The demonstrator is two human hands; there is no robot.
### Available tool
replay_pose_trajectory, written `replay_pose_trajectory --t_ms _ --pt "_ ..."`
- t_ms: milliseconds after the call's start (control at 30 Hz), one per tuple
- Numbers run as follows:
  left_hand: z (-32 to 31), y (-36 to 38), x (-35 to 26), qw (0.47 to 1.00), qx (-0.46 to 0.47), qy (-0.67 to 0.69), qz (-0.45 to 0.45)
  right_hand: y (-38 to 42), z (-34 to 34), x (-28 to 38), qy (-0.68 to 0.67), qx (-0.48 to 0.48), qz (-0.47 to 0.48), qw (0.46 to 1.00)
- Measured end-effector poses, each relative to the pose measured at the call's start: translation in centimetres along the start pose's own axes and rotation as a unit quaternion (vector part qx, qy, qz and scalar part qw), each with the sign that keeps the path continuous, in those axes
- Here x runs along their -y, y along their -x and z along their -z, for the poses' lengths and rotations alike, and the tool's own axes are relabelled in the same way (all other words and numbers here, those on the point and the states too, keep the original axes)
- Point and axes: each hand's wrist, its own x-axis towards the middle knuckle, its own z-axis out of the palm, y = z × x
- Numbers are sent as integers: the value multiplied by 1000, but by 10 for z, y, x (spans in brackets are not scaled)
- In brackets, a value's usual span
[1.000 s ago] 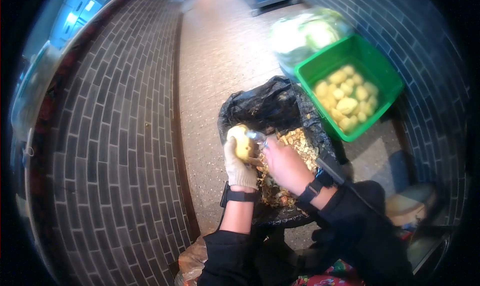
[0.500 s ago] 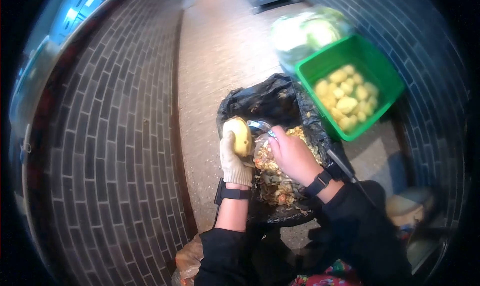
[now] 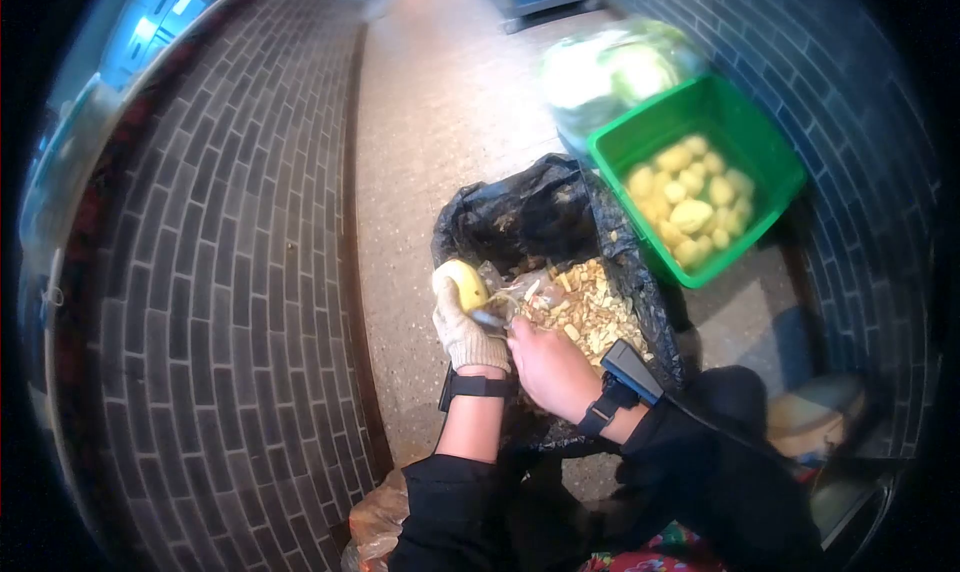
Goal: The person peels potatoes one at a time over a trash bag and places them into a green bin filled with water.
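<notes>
My left hand (image 3: 467,330), in a pale knit glove, is wrapped round a large peeled potato (image 3: 460,284) with a dark spot on it. My bare right hand (image 3: 552,365) is closed on a peeler (image 3: 488,318), its metal end against the lower side of the potato; most of its handle is hidden by my fingers. Both hands are over a bin lined with a black bag (image 3: 520,177). Inside the bin lie peelings and scraps (image 3: 595,307) and a piece of clear plastic.
A green tub (image 3: 625,162) of peeled potatoes (image 3: 690,215) stands to the right of the bin. Behind it is a clear bag of pale green vegetables (image 3: 610,72). Dark brick walls flank the floor (image 3: 400,172). An orange-brown plastic bag (image 3: 378,517) lies at lower left.
My right hand has come down and left, bringing the peeler onto the lower side of the potato. My left hand has tilted the potato and moved it slightly left and down.
</notes>
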Motion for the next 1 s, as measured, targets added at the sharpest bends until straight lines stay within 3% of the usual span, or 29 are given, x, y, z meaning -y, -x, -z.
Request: replay_pose_trajectory --t_ms 100,233,300,367,433,500,700,833,900,967,1000 --pt "-18 20 -9 998 12 45 -42 8 -4 5 -50 65 -36 996" --pt "-22 33 -28 994 94 49 26 -5 9 -5 -101 4 8 995" --pt "-28 37 -25 995 80 52 8 -16 32 -1 -103 -31 -27 994" --pt "-19 24 -17 985 167 5 -50 -27 40 -12 -72 -76 -14 994" --pt "-16 24 -8 988 154 -10 -21 -31 44 -17 -66 -93 -3 994" --pt "-31 42 -5 983 129 -71 -112 -32 40 -18 -55 -112 1 992" --pt "-21 25 -7 992 58 -26 -106 -10 13 -5 -9 -56 6 998" --pt "-35 38 -23 995 -44 -42 -78 3 4 7 -55 47 -27 997" --pt "-22 28 -27 997 69 28 -14 0 4 4 -51 31 12 998" --pt "-24 19 -32 995 58 62 -45 -9 4 -6 -42 23 -10 999" --pt "-25 23 -37 991 106 69 -43 -13 13 -6 -41 -1 -19 999"
